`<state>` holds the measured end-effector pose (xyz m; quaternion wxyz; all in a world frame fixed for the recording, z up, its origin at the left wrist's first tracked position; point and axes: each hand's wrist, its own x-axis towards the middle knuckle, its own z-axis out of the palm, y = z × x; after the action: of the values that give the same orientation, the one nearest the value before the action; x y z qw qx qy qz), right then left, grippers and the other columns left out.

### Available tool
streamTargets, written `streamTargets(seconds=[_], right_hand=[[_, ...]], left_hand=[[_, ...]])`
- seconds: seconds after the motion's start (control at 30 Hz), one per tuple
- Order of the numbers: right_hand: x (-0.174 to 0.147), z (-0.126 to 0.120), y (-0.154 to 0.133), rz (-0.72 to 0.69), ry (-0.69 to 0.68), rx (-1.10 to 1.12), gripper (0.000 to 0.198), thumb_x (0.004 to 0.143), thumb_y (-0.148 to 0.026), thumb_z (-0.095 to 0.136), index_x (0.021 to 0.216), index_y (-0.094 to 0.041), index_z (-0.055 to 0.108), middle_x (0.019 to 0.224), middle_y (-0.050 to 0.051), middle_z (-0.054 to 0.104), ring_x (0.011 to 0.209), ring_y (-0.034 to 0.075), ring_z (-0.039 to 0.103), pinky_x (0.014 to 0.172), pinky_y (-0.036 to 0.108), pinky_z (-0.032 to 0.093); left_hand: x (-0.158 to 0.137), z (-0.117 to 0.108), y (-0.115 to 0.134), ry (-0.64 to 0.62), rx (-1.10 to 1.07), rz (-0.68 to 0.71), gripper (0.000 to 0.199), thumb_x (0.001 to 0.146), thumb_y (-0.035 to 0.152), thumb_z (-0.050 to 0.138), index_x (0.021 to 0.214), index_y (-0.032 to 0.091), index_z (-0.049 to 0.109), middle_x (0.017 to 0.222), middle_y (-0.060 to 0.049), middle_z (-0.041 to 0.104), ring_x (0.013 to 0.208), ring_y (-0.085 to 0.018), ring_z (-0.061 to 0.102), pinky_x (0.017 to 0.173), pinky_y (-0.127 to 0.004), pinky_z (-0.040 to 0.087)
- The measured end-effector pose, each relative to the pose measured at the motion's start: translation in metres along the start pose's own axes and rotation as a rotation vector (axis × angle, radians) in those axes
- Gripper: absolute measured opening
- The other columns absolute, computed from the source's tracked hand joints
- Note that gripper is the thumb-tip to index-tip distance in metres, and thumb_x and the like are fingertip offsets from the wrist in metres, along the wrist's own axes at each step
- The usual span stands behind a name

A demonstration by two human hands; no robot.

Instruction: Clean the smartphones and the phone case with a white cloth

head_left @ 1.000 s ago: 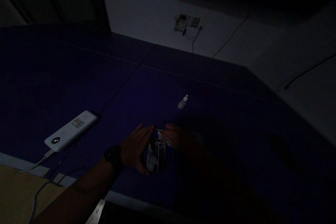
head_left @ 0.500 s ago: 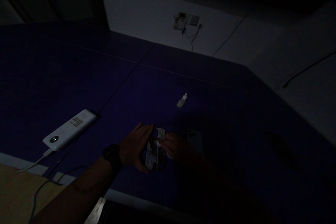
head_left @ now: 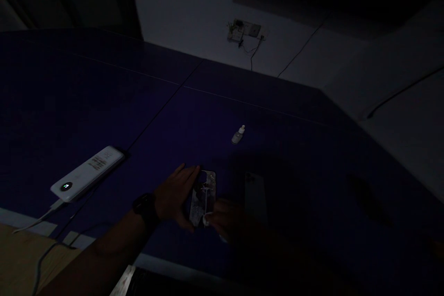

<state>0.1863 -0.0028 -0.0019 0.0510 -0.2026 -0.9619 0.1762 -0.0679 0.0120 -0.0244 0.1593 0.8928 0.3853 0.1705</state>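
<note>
A phone case (head_left: 199, 203) with a dark and pale picture on its back lies on the blue table. My left hand (head_left: 175, 194), a black watch on its wrist, rests along the case's left edge, fingers and thumb spread towards its upper and lower ends. Pinched in my right hand (head_left: 225, 217) is a small white cloth (head_left: 207, 218), pressed on the lower right part of the case. Shadow hides much of that hand. Just right of it lies a phone (head_left: 255, 194), camera side up, partly covered by my right arm.
Beyond the hands lies a small dropper bottle (head_left: 237, 136) with a white top. At left is a white power bank (head_left: 88, 173) with a lit display and a plugged-in cable (head_left: 38, 219). Wall sockets (head_left: 244, 29) with cords are at the back. The room is dim.
My right hand has moved the white cloth down the case, from its upper part to near its lower end. My left hand stays at the left edge. The view has shifted slightly.
</note>
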Motion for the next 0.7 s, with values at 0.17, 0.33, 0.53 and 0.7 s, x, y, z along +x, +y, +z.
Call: streamTargets(seconds=[0.17,0.33,0.53,0.7], right_hand=[[0.003,0.001,0.008,0.020,0.033,0.006,0.013,0.097,-0.016,0.057,0.089,-0.017,0.068,0.087,0.006,0.065,0.078,0.017,0.057,0.066,0.028,0.041],[0.043,-0.023,0.064,0.140,0.217,-0.020,0.020,0.097,-0.013,0.058,0.078,-0.016,0.064,0.079,0.005,0.059,0.075,0.017,0.056,0.069,0.028,0.044],[0.042,-0.026,0.065,0.130,0.214,-0.019,0.020,0.097,-0.014,0.057,0.079,-0.015,0.065,0.079,0.004,0.058,0.075,0.016,0.055,0.068,0.027,0.042],[0.002,-0.003,0.010,0.017,0.062,-0.011,0.016,0.098,-0.016,0.055,0.088,-0.016,0.067,0.081,0.005,0.061,0.073,0.017,0.052,0.063,0.027,0.036]], left_hand=[[0.000,0.001,0.000,0.002,-0.021,0.009,0.153,0.052,0.084,0.074,0.158,0.012,-0.009,0.156,-0.031,0.033,0.141,-0.048,0.038,0.120,-0.067,0.017],[0.000,0.001,-0.001,0.007,-0.029,0.005,0.152,0.050,0.081,0.076,0.159,0.012,-0.004,0.157,-0.030,0.033,0.141,-0.049,0.038,0.120,-0.067,0.016],[0.000,0.000,0.000,0.015,-0.013,0.001,0.152,0.050,0.081,0.075,0.159,0.010,-0.005,0.156,-0.030,0.034,0.141,-0.048,0.038,0.119,-0.067,0.017],[0.001,0.000,-0.001,-0.012,-0.005,-0.004,0.154,0.051,0.084,0.073,0.158,0.011,-0.008,0.156,-0.031,0.033,0.142,-0.048,0.038,0.119,-0.067,0.018]])
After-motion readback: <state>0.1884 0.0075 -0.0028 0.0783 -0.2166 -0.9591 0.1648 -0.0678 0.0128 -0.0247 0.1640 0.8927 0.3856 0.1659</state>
